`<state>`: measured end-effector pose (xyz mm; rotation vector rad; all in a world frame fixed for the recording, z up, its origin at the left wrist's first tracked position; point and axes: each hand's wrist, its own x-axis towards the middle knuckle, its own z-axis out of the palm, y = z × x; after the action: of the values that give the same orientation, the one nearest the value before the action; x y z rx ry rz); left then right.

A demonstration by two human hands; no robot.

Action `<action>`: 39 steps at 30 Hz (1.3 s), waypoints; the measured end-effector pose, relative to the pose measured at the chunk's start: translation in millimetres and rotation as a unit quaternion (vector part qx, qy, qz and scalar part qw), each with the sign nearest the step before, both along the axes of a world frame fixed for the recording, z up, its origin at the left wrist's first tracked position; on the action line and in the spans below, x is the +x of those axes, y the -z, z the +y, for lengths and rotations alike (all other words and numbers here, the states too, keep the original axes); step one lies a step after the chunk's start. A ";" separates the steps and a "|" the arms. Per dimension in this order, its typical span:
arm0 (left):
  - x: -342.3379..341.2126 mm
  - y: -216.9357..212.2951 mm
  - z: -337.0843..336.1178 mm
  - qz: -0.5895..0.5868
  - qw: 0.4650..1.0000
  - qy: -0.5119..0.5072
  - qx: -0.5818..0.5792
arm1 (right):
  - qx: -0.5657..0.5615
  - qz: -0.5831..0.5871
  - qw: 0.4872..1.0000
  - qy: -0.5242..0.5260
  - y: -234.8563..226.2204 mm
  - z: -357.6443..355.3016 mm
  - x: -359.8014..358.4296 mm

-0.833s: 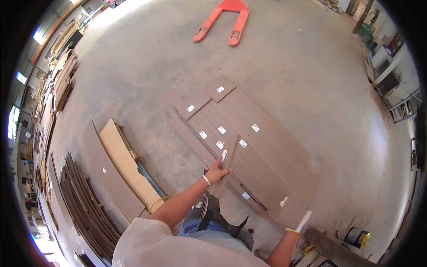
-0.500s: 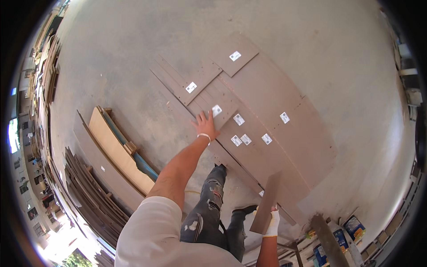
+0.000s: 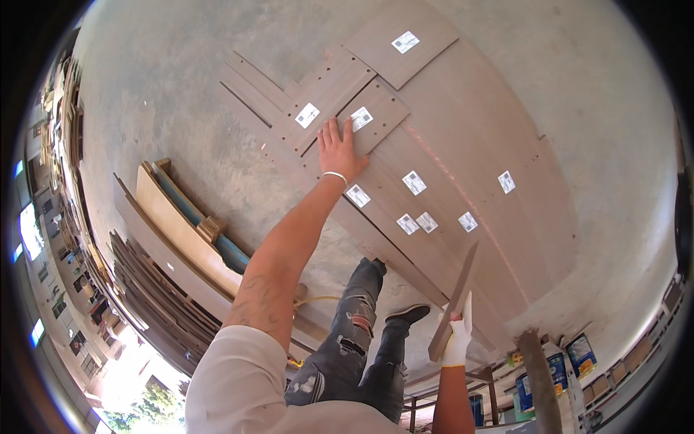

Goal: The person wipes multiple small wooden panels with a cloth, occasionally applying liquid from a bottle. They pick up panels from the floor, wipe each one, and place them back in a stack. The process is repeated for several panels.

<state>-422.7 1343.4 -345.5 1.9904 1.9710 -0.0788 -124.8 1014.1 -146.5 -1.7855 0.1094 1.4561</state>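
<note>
A person's left hand (image 3: 340,154), its grip loose and fingers outstretched, rests on a small drilled panel (image 3: 384,116) lying atop larger brown panels (image 3: 499,137) on a concrete floor (image 3: 166,108), while the gloved right hand (image 3: 456,346) clasps a narrow board (image 3: 454,304) near its lower end.

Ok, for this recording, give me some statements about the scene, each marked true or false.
1. The white-gloved right hand holds a narrow brown board. True.
2. The left hand is over a brown panel with drilled holes. True.
3. The left hand wears a glove. False: it is bare, with a white bracelet at the wrist.
4. The dark jeans are ripped. True.
5. The tan board is at picture right. False: the tan board is at left.
</note>
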 end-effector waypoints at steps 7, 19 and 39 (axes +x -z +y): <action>3.3 16.5 4.1 -0.015 0.998 0.065 0.003 | 0.037 -0.020 0.999 -0.026 23.6 67.6 -21.1; 2.8 6.0 12.4 0.001 0.998 0.052 -0.034 | -0.024 -0.346 0.908 -0.236 116.8 222.7 -14.0; -12.9 17.6 16.6 0.019 0.990 0.077 -0.115 | -0.260 -0.461 0.752 -0.394 188.7 511.1 -54.3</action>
<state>-435.6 1360.0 -363.2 1.9981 1.7378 -0.3662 -179.1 1525.2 -335.3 -3.0627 -0.9408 0.8514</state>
